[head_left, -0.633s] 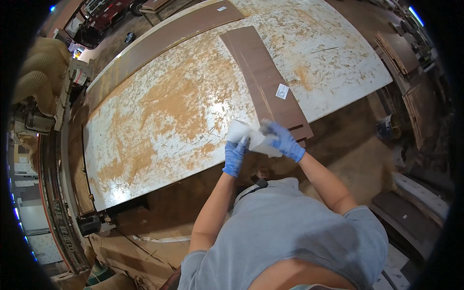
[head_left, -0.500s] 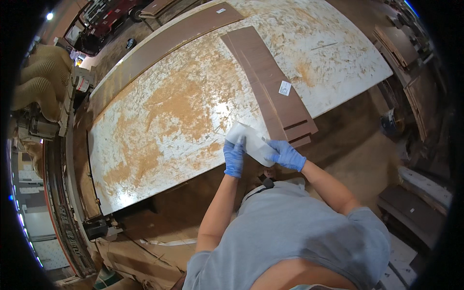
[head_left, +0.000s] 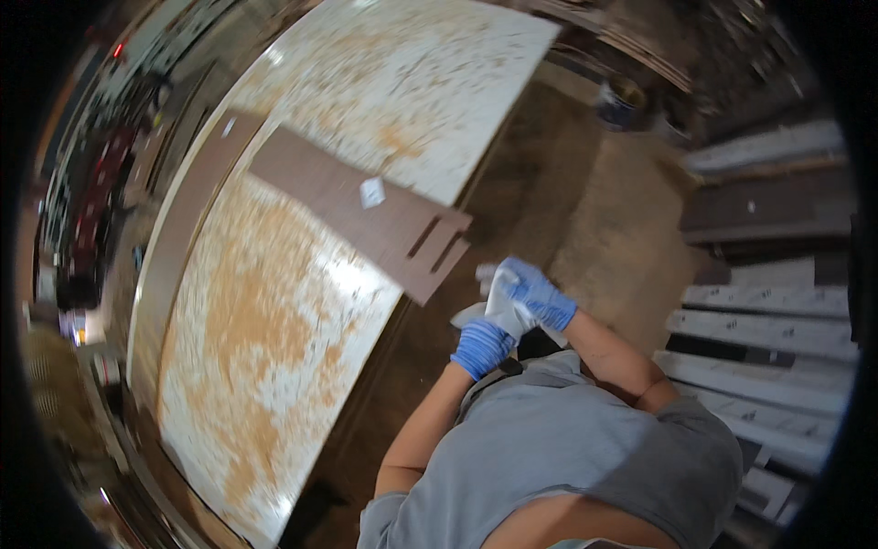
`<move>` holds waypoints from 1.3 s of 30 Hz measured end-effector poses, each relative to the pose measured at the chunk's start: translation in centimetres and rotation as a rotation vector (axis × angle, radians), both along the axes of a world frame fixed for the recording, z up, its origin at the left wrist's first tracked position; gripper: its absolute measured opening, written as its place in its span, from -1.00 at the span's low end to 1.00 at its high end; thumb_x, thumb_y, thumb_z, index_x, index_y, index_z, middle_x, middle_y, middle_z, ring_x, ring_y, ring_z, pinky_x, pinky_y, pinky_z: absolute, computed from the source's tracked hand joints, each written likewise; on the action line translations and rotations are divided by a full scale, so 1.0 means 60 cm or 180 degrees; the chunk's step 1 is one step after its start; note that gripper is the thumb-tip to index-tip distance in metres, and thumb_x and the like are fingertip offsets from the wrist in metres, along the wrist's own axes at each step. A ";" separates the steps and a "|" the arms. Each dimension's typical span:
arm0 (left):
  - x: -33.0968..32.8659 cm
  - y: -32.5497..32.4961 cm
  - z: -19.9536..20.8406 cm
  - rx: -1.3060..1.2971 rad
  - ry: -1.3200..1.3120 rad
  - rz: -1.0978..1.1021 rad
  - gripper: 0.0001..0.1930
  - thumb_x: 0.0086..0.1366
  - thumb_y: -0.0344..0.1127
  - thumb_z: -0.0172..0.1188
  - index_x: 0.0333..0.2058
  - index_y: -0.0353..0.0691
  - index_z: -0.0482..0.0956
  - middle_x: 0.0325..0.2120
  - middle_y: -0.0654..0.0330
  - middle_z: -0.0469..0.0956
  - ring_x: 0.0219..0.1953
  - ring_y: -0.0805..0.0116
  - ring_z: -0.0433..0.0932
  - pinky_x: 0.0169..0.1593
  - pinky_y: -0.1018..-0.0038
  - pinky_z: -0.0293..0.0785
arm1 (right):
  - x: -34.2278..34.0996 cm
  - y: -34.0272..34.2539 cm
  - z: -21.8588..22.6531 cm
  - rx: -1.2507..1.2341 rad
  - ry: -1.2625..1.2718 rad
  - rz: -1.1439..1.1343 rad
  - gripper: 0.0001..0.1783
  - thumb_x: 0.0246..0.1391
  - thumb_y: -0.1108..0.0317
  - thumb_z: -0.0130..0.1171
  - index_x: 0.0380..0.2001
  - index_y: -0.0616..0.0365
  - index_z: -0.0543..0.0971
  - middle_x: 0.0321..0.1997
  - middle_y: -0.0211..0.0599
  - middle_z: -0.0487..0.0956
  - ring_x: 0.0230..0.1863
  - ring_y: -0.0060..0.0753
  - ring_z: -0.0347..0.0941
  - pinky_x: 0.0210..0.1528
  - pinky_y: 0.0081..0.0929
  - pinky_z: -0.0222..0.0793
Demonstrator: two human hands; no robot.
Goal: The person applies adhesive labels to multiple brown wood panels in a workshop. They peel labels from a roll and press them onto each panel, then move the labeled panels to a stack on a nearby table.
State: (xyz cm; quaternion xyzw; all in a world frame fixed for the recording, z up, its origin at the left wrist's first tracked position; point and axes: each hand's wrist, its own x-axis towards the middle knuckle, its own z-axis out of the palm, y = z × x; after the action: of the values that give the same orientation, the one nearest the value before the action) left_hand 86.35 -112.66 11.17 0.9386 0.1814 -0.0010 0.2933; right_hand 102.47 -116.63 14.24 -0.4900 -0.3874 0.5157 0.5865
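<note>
In front of my body, past the table's near edge, I hold a bent strip of white paper or film (head_left: 508, 309) with both gloved hands close together. My left hand (head_left: 483, 344), in a blue glove, is closed round its lower end. My right hand (head_left: 540, 295), also blue-gloved, grips it higher up, and the hand hides part of the strip. Just left of my hands, a brown wood-grain board (head_left: 343, 206) lies on the table, its slotted end over the edge. A white label (head_left: 372, 192) is stuck on it.
The long white table (head_left: 302, 352) is scuffed and strewn with sawdust. Another brown board (head_left: 197, 197) lies along its far side. A bucket (head_left: 620, 101) stands on the floor beyond, and white-wrapped panels (head_left: 777, 334) are stacked at right.
My view has swung to the right, so the table now sits further left. My hands have come together, and the strip, spread between them before, is now bunched and bent.
</note>
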 end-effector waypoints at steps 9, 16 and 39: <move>0.385 -0.047 0.020 -0.2079 -0.1267 0.0274 -0.64 0.03 -0.25 0.19 -0.15 -0.17 0.47 -0.32 0.06 0.52 -0.25 0.16 0.51 -0.18 0.36 0.44 | 0.311 -0.130 0.023 -0.0126 0.1454 -0.2575 -0.95 0.03 0.47 0.04 -0.42 0.05 0.41 -0.50 -0.46 0.37 -0.43 -0.62 0.30 -0.39 -0.57 0.29; 0.653 -0.123 0.070 -0.7538 0.0502 0.0236 -0.19 0.02 0.39 0.01 0.13 -0.02 0.19 0.03 0.06 0.30 0.01 0.10 0.35 0.06 0.11 0.29 | 0.591 -0.183 0.045 0.0080 0.0677 -0.4530 -0.76 0.08 0.23 0.16 -0.55 -0.01 0.35 -0.56 -0.62 0.24 -0.53 -0.73 0.09 -0.50 -0.68 0.10; 1.284 0.224 -0.038 -0.6678 0.0218 0.1452 -0.39 0.23 0.29 -0.14 0.04 -0.06 0.35 -0.04 0.20 0.40 0.02 0.27 0.32 0.14 0.36 0.21 | 1.066 0.175 -0.069 -0.1029 -0.2288 -0.3967 -0.70 0.14 0.19 -0.07 -0.28 0.19 0.51 -0.24 -0.14 0.54 -0.22 -0.16 0.45 -0.14 -0.29 0.33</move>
State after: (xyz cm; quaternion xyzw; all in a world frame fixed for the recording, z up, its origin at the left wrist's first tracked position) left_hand 163.38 -99.25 8.92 0.1615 0.2691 -0.1278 0.9408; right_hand 166.42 -106.13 10.11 -0.8383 -0.1245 -0.0550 0.5280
